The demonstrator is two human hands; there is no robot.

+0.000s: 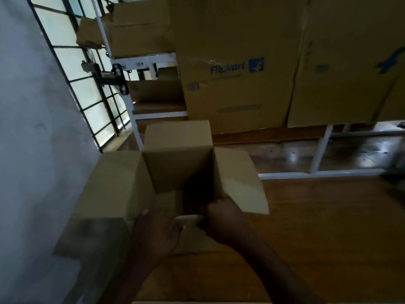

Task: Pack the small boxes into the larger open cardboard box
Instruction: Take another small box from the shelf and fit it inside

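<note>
An open brown cardboard box stands on the wooden floor in front of me, its flaps spread to the far side, left and right. Its inside is dark, and I cannot tell what lies in it. My left hand grips the near rim of the box, fingers over the near flap's pale edge. My right hand holds the same near edge at the right corner, fingers curled into the opening. No small box is clearly visible.
Large printed cardboard cartons stand on a white metal rack behind the box. More cartons fill shelves at the back left, beside a barred window. A white wall runs along the left. Wooden floor extends to the right.
</note>
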